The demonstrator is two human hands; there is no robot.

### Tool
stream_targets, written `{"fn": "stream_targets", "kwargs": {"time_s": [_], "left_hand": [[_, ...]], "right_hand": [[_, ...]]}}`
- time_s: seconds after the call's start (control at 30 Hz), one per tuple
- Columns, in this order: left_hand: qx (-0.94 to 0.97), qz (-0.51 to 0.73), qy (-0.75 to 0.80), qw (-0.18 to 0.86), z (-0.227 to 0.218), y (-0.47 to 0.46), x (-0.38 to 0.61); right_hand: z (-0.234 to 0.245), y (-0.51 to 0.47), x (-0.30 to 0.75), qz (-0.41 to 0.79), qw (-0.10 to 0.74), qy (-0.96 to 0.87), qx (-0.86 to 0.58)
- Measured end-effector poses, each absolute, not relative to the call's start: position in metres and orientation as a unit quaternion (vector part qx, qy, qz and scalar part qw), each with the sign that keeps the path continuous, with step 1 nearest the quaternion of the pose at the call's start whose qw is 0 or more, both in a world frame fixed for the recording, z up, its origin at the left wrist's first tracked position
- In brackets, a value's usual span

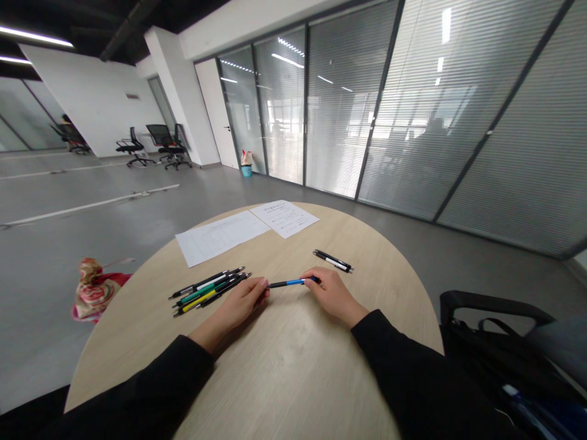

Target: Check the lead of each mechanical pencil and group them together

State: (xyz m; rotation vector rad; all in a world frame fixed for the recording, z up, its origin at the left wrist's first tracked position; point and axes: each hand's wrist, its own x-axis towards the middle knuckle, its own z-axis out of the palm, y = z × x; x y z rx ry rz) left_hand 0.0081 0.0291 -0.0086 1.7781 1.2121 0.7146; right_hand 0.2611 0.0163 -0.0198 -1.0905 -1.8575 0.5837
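A blue and black pen (290,283) lies level just above the round wooden table (293,366), held at both ends. My left hand (241,304) pinches its dark tip end with closed fingers. My right hand (332,293) grips the other end, fingers curled round it. Left of my left hand lies a bundle of several pens (208,290) with green, yellow and white barrels. Two black and white pens (333,261) lie just beyond my right hand.
Two printed paper sheets (222,235) (284,217) lie at the table's far edge. A black chair with a dark bag (499,342) stands at the right. A red patterned bag (94,293) sits on the floor at left. Office chairs (160,145) stand far back.
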Motion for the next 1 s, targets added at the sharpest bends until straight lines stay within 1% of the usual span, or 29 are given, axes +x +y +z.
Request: {"fn": "stream_targets", "kwargs": {"time_s": [0.2, 0.47, 0.67, 0.8, 1.0], "left_hand": [[0.741, 0.273, 0.475, 0.387, -0.001, 0.028, 0.008], [0.711, 0.319, 0.435, 0.452, -0.008, 0.027, 0.01], [0.737, 0.293, 0.459, 0.399, -0.001, 0.026, 0.01], [0.709, 0.296, 0.474, 0.429, -0.004, 0.025, 0.01], [0.737, 0.25, 0.478, 0.407, 0.002, 0.024, 0.011]], "right_hand": [[-0.02, 0.016, 0.261, 0.238, 0.433, -0.746, -0.445], [-0.021, 0.017, 0.261, 0.232, 0.431, -0.751, -0.444], [-0.023, 0.018, 0.262, 0.231, 0.432, -0.75, -0.444], [-0.023, 0.017, 0.261, 0.232, 0.434, -0.751, -0.441], [-0.022, 0.017, 0.261, 0.234, 0.433, -0.751, -0.439]]}}
